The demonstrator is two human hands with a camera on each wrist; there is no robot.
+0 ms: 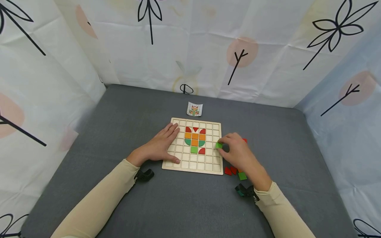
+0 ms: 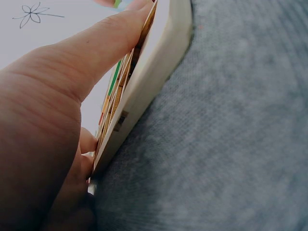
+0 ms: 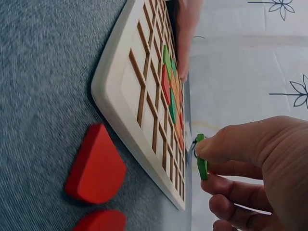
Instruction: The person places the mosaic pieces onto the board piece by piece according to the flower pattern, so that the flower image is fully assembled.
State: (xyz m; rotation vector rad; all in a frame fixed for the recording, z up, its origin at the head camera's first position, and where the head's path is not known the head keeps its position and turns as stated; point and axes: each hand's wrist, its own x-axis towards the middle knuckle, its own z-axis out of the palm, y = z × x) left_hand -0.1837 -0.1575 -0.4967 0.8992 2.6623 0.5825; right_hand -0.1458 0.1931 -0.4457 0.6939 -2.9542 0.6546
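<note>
A wooden grid board lies on the grey table, with red, orange and green tiles set in its middle squares. My left hand rests on the board's left side, fingers straight and spread, the thumb along the near left edge. Between thumb and fingertips my right hand pinches a green square tile, held above the board's right edge. In the right wrist view that tile is seen nearly edge-on. The lowest tile row in the head view has a green square and a red quarter-round tile.
A small pattern card lies behind the board. Loose red tiles and a green square tile lie near the board's right front corner, with an orange one partly hidden. Another red piece shows behind the right hand.
</note>
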